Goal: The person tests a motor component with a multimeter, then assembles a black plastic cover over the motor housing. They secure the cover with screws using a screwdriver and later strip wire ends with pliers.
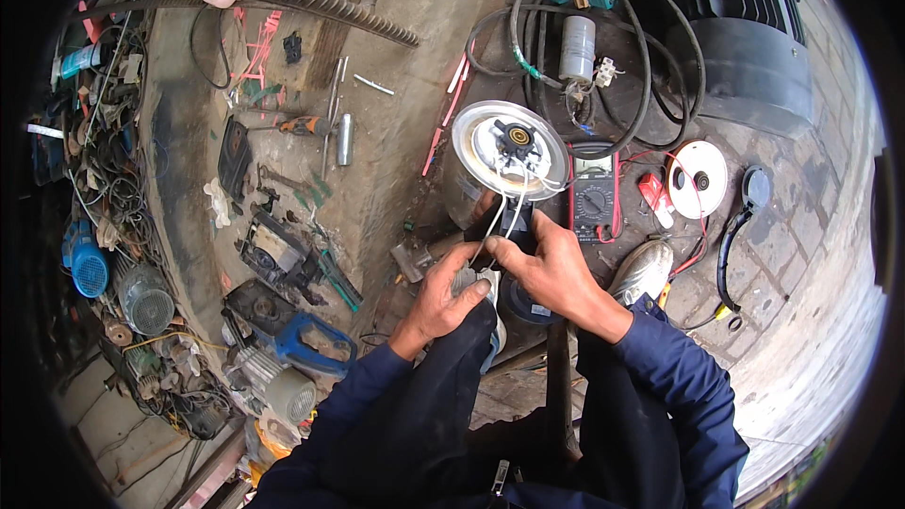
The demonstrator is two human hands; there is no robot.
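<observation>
In the head view, a person sits over the ground [377,132] with both hands at its middle. The right hand [558,269] has its thumb and finger pinched on two white wires [518,212]. The left hand [441,297] is curled close beside it, by the low ends of the wires. I cannot tell if its fingers are tight on them or only near.

The wires come down from a round metal plate [466,153], which is just past the hands, at about the middle of the ground. The plate leans a bit, and its face, with a black hub, looks up.

To the right of the plate, toward the right edge of the ground, lie a red and black meter [594,200], a small red and white thing [653,196] and a white disc [714,170]. Near the far right corner are a silver can [577,49] and a big dark motor [749,80]. Toward the left edge are a screwdriver [304,125], a short metal tube [345,139] and a blue handle [325,351].

The step in hand seems to be getting the wire ends ready. I think the next move calls for a soft, steady pinch, with no hard tug where the wires meet the plate.
</observation>
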